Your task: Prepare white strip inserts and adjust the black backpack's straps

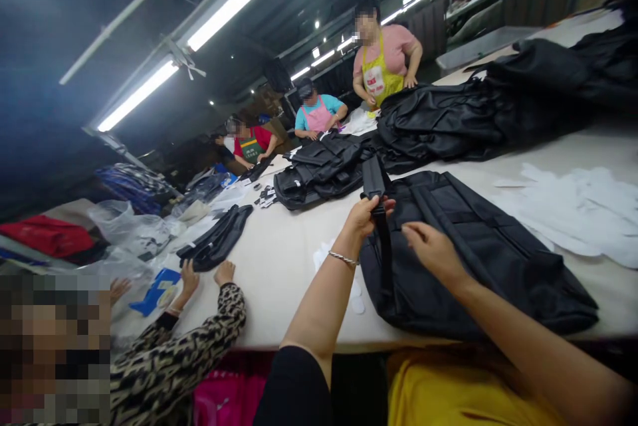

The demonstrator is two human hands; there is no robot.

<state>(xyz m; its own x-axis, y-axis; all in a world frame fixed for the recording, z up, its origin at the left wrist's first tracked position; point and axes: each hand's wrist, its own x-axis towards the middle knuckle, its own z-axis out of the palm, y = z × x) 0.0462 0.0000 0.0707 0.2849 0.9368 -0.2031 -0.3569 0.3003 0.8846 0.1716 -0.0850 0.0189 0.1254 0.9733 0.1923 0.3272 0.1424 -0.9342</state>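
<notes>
A black backpack [478, 246] lies flat on the pale table in front of me. My left hand [366, 213], with a twisted bracelet at the wrist, is closed around the backpack's shoulder strap [375, 177] near its buckle end, holding it up off the bag's left side. Below that hand a strip of black webbing [383, 250] hangs down against the bag. My right hand [432, 250] hovers over the bag's near left part, its fingers curled together. Whether anything small sits between those fingertips, I cannot make out.
More black bags [323, 170] are heaped across the table, with a large pile [448, 120] behind. White sheets [588, 207] lie at the right. A co-worker's patterned sleeve [199, 333] reaches in at left toward a black piece [216, 236]. Several people work along the far side.
</notes>
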